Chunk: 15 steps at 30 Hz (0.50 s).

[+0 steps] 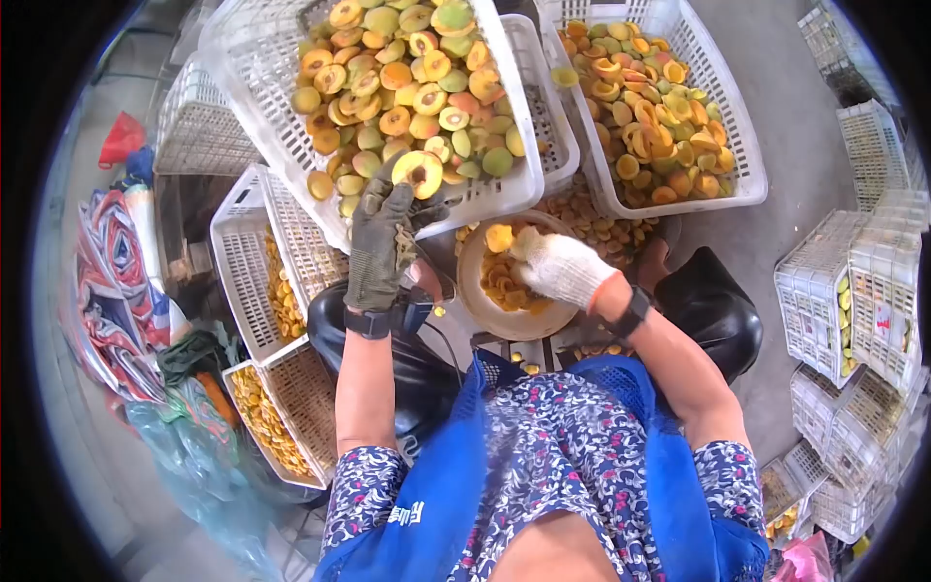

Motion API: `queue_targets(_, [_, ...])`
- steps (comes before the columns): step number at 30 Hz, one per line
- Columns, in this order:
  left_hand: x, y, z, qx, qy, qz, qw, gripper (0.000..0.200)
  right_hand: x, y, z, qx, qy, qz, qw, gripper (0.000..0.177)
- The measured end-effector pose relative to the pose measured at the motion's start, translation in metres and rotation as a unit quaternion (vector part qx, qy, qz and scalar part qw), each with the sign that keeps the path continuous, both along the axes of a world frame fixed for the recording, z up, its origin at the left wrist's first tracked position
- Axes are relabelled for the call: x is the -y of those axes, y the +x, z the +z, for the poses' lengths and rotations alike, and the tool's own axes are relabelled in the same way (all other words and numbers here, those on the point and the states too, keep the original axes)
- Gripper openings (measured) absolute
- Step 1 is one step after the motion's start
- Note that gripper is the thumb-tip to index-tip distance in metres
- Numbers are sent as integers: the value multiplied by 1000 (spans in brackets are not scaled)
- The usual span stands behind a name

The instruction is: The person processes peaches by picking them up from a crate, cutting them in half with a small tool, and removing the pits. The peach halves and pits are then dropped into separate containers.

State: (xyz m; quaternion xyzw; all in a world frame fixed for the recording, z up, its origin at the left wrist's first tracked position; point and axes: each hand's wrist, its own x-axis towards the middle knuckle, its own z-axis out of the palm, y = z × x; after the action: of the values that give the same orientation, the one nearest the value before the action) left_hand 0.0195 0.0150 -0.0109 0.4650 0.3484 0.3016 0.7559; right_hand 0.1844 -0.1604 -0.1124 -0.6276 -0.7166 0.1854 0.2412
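My left hand (381, 238), in a dark grey-green work glove, pinches an apricot half (417, 175) whose brown-edged centre faces up. It is over the near edge of a white crate (529, 184) heaped with apricot halves (398, 73). My right hand (565, 265), in a white knitted glove, is over a round bowl (468, 281) between my knees. Its closed fingers are at an orange apricot piece (499, 238), apparently gripping it. More orange pieces (509, 284) lie in the bowl. The right fingertips are partly hidden.
Hollowed apricot halves (669, 126) fill a second white crate (742, 189) at upper right. To my left stand white crates (238, 315) holding orange pieces. Stacked crates (824, 281) line the right side. Striped sacking (121, 291) and a teal plastic bag (199, 466) lie far left.
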Motion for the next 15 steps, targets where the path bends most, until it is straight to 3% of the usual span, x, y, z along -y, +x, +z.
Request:
queue_targets(1, [1,-4,0,2,1,6,1000,43,-4,2,27,2,1,6,1000,20])
queue_targets(3, [7,-9,-1,3,17,5,1000,42,-10,4,76,-69,26,-87,993,21])
queue_targets(4, [10,-9,4,2,23,2,1000,41,-16,3,84,-36,86,-89,992,20])
queue_targets(7, [16,-11,3,0,10,9,1000,42,-38,5,1,80,145,-92,982,18])
queue_targets(8, [17,-10,3,-1,9,14,1000,43,-28,2,-20,33,23,-130,991,17])
queue_targets(9, [13,-10,7,4,17,13,1000,43,-23,-3,8,92,-20,-102,990,15])
queue_targets(11, [21,-16,9,16,3,21,1000,43,-14,-7,41,95,43,-55,993,13])
queue_targets(12, [24,-15,13,21,-18,34,999,43,-8,-10,43,23,114,-45,992,13])
queue_targets(13, [23,-14,15,24,-14,36,999,43,-6,-8,38,26,118,-42,992,13])
queue_targets(15, [26,-16,18,4,0,16,1000,41,4,-15,37,52,85,87,991,15])
